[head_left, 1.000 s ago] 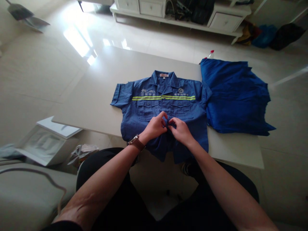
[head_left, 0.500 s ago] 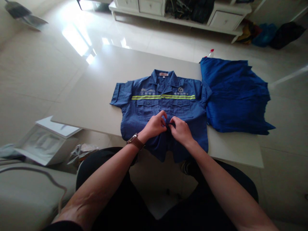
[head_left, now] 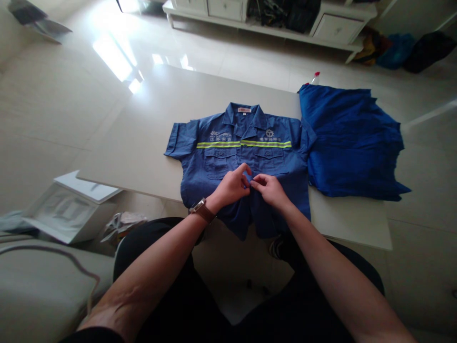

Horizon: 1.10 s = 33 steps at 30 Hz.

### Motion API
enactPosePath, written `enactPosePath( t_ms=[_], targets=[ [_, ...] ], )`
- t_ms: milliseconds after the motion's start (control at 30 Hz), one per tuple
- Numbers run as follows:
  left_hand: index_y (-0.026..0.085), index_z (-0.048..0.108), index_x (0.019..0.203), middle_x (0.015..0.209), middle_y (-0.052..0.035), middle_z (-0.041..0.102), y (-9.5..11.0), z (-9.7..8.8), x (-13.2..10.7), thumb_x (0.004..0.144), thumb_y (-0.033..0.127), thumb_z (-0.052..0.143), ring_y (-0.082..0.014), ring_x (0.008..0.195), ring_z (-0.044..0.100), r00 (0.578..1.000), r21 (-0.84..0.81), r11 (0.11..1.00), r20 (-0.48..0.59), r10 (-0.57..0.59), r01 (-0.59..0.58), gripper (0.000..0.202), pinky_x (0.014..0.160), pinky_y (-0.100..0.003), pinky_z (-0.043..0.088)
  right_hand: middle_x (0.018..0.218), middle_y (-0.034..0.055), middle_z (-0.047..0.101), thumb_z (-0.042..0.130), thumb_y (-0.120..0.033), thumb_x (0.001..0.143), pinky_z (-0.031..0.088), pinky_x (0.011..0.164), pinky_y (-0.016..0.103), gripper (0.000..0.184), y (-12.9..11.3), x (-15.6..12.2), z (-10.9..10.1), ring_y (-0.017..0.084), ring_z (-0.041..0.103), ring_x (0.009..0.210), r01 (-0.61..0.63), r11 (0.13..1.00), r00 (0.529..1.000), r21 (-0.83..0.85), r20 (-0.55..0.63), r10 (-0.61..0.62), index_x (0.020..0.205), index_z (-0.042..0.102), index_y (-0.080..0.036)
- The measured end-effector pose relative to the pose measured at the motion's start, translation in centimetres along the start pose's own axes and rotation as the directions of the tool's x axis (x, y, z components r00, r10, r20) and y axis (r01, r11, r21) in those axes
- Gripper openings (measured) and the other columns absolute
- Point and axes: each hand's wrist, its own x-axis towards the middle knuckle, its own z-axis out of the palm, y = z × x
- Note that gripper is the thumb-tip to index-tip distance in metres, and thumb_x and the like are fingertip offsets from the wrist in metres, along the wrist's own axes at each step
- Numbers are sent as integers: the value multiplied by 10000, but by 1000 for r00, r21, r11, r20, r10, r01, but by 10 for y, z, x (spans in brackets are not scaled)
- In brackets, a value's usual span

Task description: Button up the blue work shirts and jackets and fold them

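Observation:
A blue short-sleeved work shirt [head_left: 194, 178] lies front up, its collar pointing away from me. A yellow-and-grey stripe crosses its chest above two flap pockets, with pale lettering over the stripe. My left hand [head_left: 234, 184], with a watch on the wrist, pinches the front edge of the shirt below the pockets. Right beside it, my right hand [head_left: 270, 189] is closed on the same front edge, thumb and forefinger together. The fingertips of both hands almost meet. Whatever small part of the placket is between them is hidden.
Under the shirt is a pale tabletop [head_left: 135, 138]. Brighter blue cloth [head_left: 352, 143] lies at its right end, with a red-capped bottle [head_left: 315, 78] behind. A white box [head_left: 67, 209] stands at lower left. Across the floor is a white cabinet [head_left: 224, 10].
My right hand's fingers have closed in toward the left hand at the shirt's front edge. The shirt lies as before; the view has shifted slightly.

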Motion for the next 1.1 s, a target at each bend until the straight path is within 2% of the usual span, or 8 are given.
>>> enactPosePath(
  t_ms=[133,333,467,600,700,800,933,1100],
  targets=[
    [195,551,1105,701,70,672,-1,0,1,667,47,633,-90,607,589,1000,-56,998,-11,11,-12,470,605,-202,401,710,-7,619,752,-693,694,406,629,256,533,6,2,2,138,517,660,-111,974,994,198,42,105,783,604,-189],
    [193,555,1087,722,62,674,1,-3,1,644,37,633,-83,598,576,1000,-88,996,-18,-7,6,476,600,-196,413,685,-33,527,746,-715,684,395,621,253,561,11,4,5,128,477,640,-119,953,991,279,-25,131,796,531,-209],
    [192,582,1060,741,45,690,0,-8,1,627,32,658,-102,641,614,998,-65,996,7,-56,57,467,621,-201,434,746,-13,554,680,-569,765,450,710,281,390,14,11,-4,154,535,711,-87,979,979,187,-167,119,802,506,-222],
    [192,639,939,735,29,709,-8,-14,0,620,34,689,-130,661,649,986,60,994,136,-100,92,359,632,-224,449,838,15,618,602,-312,749,483,795,305,135,13,15,-19,179,595,813,-69,997,954,16,-291,71,834,552,-221],
    [203,679,900,728,31,722,-12,-16,0,615,55,723,-149,667,668,963,156,981,224,-147,113,324,632,-241,454,802,24,649,574,-275,761,499,778,323,128,11,14,-25,203,616,800,-102,990,960,-101,-269,71,862,620,-213],
    [215,704,926,736,31,731,-13,-17,0,615,143,802,-161,674,672,941,204,967,270,-204,151,333,618,-247,441,871,55,720,687,-325,762,525,821,354,203,6,8,-23,241,666,865,-106,969,981,-223,-183,65,918,698,-196],
    [208,688,908,791,-8,727,-10,-14,0,719,339,823,-180,721,664,962,266,947,153,-227,181,267,637,-264,440,982,80,771,710,-314,780,527,918,384,162,-4,0,-17,279,702,971,-7,962,997,-274,-75,-14,885,761,-202],
    [208,622,962,879,-56,713,-3,-5,-1,816,378,758,-206,759,641,962,318,909,-133,-238,269,262,659,-291,424,882,31,743,646,-319,769,522,873,346,159,-13,-2,-19,238,677,898,60,994,998,-95,25,-58,811,749,-205]
  ],
)
